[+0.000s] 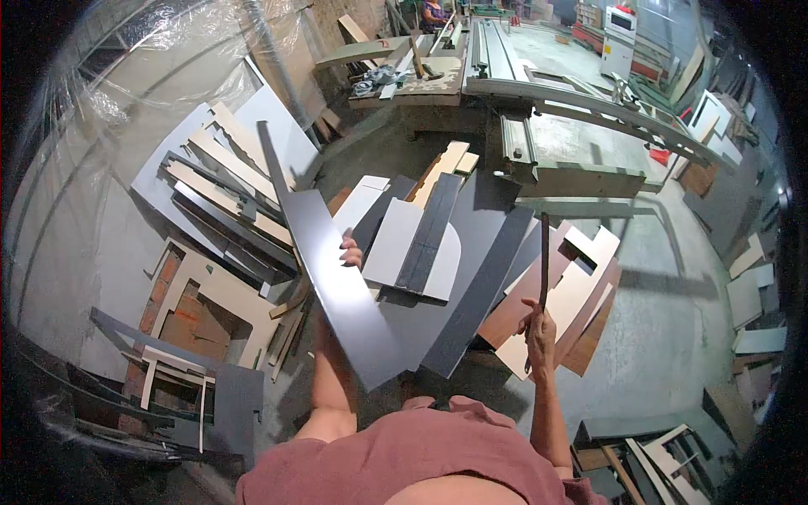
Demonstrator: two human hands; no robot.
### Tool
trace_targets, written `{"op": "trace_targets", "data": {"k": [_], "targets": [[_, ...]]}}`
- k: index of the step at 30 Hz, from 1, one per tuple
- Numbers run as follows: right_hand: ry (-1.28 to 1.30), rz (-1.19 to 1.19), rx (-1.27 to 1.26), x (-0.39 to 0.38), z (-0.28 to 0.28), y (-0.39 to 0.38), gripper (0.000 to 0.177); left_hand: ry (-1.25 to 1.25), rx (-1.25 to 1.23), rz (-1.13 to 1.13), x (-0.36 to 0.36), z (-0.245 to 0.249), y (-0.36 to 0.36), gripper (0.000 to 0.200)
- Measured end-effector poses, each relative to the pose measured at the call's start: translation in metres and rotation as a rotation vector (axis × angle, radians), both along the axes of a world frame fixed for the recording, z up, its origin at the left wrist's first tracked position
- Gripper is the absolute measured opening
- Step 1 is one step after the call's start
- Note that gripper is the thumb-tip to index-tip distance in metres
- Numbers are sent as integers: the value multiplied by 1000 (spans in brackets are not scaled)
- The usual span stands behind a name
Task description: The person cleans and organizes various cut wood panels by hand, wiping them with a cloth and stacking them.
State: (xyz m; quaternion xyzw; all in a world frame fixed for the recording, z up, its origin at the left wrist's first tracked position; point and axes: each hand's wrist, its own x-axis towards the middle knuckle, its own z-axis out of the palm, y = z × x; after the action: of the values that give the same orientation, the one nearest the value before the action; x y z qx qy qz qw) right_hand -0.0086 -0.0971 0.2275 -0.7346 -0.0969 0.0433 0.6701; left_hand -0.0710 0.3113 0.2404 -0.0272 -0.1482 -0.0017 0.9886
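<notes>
**Over the offcut pile: a panel and a strip in hand**

At the centre of the view, a long grey panel (pixel 332 278) is held off the floor, running from 11 o'clock down to 6. Its right edge is gripped by the left hand (pixel 351 250), with the fingers curled over the face. At 4 o'clock from that, a thin dark strip (pixel 544 252) is held upright in the closed fist of the right hand (pixel 539 330).

Under and between both pieces, a pile (pixel 481 286) of offcuts is spread on the floor (pixel 665 320). A pale round-ended board (pixel 389 244) is seen there with a dark plank (pixel 429 231) laid across it. Brown and cream cut-outs lie towards 3 o'clock.

As far as can be judged, two pieces have been lifted and neither has been set down, while most of the pile is left untouched.

Further out, more boards (pixel 219 185) are leant against the wall at 10 o'clock. A green saw table (pixel 547 172) stands at 1 o'clock. Another person (pixel 433 13) is partly seen at 12 o'clock, well apart.
</notes>
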Motion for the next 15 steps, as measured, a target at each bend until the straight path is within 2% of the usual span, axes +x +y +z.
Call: {"op": "trace_targets", "data": {"k": [1,3,4,5,7,9,11,14,15], "targets": [[10,3,-6,0,-3,0,46,-125,-15,-104,-1,-8,1,43],[-26,26,-39,-1,-7,1,48,-213,219,-13,-4,-36,22,45],[-62,48,-73,0,-9,1,49,-206,231,-84,-4,-60,40,46],[-63,52,-76,0,-8,2,49,-291,272,-63,-11,-38,19,47],[-141,116,-159,-2,-3,8,47,-248,277,-135,-11,-66,39,48],[-125,156,-215,-5,3,14,42,-194,302,-114,-13,-68,43,48],[-223,280,-270,-6,4,20,24,-142,327,-93,-17,-67,42,48],[-253,375,-332,-13,8,32,22,-79,344,-5,-22,-58,27,46],[-266,420,-363,-15,8,33,23,21,376,89,-25,-52,19,47]]}}
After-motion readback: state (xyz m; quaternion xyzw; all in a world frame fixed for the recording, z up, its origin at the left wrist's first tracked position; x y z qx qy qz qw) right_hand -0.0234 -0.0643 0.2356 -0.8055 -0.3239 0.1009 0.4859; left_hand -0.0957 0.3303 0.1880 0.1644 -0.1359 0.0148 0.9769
